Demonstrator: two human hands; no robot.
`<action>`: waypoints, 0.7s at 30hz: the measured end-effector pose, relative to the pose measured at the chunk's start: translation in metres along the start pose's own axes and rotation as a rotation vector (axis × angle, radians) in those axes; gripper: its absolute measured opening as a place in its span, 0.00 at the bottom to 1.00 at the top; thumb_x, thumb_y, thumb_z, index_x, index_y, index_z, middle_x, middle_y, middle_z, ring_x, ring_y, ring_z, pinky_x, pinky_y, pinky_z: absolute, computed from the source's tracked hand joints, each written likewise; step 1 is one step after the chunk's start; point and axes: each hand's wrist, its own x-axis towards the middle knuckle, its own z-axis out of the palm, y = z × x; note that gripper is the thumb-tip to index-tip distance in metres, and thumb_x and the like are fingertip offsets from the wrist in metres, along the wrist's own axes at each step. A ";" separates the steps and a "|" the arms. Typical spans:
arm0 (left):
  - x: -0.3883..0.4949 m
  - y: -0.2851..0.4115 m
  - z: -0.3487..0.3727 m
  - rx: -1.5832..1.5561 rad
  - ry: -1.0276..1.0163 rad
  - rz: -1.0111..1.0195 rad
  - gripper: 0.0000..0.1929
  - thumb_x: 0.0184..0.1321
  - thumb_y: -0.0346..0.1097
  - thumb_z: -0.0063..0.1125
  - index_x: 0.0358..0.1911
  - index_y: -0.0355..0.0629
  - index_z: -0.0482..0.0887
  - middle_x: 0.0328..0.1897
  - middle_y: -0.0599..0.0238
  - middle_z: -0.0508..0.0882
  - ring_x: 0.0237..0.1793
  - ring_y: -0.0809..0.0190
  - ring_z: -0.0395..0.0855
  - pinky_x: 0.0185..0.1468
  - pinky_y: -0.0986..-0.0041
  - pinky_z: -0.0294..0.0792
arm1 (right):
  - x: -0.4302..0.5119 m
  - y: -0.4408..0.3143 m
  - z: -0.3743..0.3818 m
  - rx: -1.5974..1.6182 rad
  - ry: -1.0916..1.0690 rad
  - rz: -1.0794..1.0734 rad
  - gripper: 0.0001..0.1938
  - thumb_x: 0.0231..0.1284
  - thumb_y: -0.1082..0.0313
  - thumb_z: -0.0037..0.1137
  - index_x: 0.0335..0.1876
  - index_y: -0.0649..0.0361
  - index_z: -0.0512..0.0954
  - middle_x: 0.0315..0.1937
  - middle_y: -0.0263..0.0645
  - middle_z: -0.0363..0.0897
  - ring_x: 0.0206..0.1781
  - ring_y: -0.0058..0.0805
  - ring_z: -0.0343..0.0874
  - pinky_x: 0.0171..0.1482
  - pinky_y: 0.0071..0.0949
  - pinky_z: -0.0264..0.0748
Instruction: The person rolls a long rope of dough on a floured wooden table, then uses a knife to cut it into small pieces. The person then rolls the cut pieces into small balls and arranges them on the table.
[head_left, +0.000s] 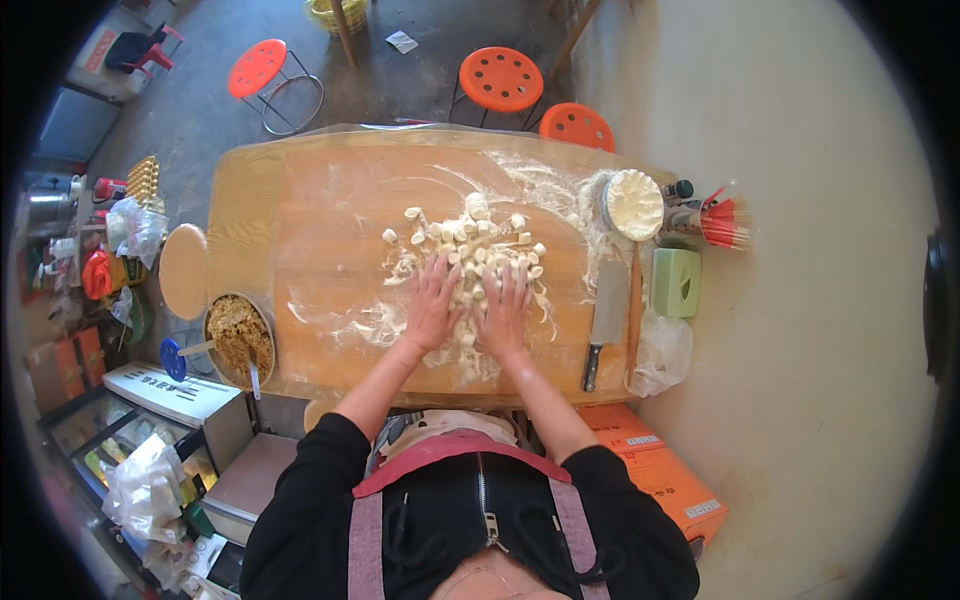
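Small cut pieces of white dough (480, 255) lie in a loose heap on a floured wooden board (330, 225). My left hand (433, 307) rests palm down at the heap's left side, fingers spread and pointing away from me. On the right side my right hand (504, 311) lies palm down too, its fingertips among the pieces. Some dough and flour show between the two hands. Whatever is under the palms is hidden. White flour (382, 322) is smeared over the board around both hands.
A cleaver (609, 304) and a wooden rolling pin (634, 315) lie at the right. Beyond them stand a bowl of flour (635, 204), a green tissue box (676, 283) and chopsticks (726, 225). A bowl of filling (240, 337) sits at the left edge. Orange stools (501, 79) stand past the table.
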 end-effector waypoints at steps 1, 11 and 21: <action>0.012 -0.002 -0.003 0.000 0.033 0.037 0.42 0.59 0.40 0.72 0.77 0.47 0.66 0.85 0.50 0.59 0.85 0.39 0.50 0.83 0.39 0.42 | 0.020 0.005 -0.004 -0.043 0.023 -0.037 0.36 0.70 0.61 0.59 0.82 0.51 0.59 0.85 0.52 0.45 0.87 0.58 0.37 0.83 0.65 0.35; 0.086 -0.035 -0.016 -0.011 0.129 0.003 0.33 0.61 0.39 0.71 0.70 0.44 0.74 0.81 0.48 0.66 0.83 0.39 0.56 0.84 0.43 0.46 | 0.084 0.058 0.007 0.049 0.185 0.089 0.33 0.71 0.62 0.56 0.80 0.50 0.63 0.83 0.52 0.51 0.85 0.62 0.41 0.82 0.62 0.40; 0.031 -0.017 -0.029 0.055 0.061 -0.037 0.41 0.60 0.38 0.71 0.77 0.45 0.65 0.82 0.49 0.64 0.83 0.41 0.55 0.83 0.44 0.46 | 0.035 0.035 -0.017 -0.092 -0.153 0.054 0.40 0.69 0.59 0.62 0.84 0.48 0.56 0.87 0.50 0.37 0.87 0.60 0.39 0.82 0.67 0.38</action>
